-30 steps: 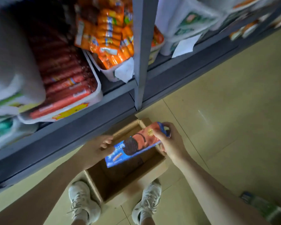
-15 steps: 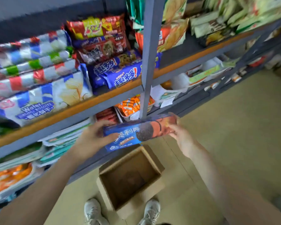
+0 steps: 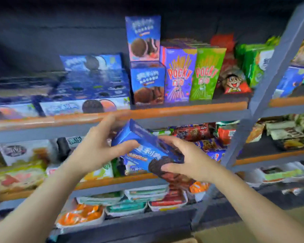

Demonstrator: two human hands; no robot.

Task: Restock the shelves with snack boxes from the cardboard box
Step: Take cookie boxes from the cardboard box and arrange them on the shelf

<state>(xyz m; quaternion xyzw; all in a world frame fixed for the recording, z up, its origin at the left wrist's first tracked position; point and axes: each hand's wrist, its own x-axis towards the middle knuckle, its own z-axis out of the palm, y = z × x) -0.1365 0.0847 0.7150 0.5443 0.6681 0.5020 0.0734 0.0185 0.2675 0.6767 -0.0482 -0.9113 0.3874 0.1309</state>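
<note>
A long blue cookie box (image 3: 144,151) with a dark cookie printed on it is held tilted in front of the shelves, its far end raised. My left hand (image 3: 96,148) grips its upper left end and my right hand (image 3: 186,160) grips its lower right end. Just above it runs the orange-edged upper shelf (image 3: 182,109), where similar blue cookie boxes (image 3: 88,90) lie stacked at the left. Only a corner of the cardboard box (image 3: 218,234) shows at the bottom edge.
Two upright blue boxes (image 3: 146,67), a purple Pocky box (image 3: 179,74) and a green Pocky box (image 3: 205,74) stand on the upper shelf. A grey upright post (image 3: 263,95) slants at the right. Lower shelves hold packed snack bags and trays (image 3: 130,202).
The view has swung up from the cardboard box on the floor to the upper shelves. Both hands have lifted the blue cookie box up to the orange-edged shelf and tilted it.
</note>
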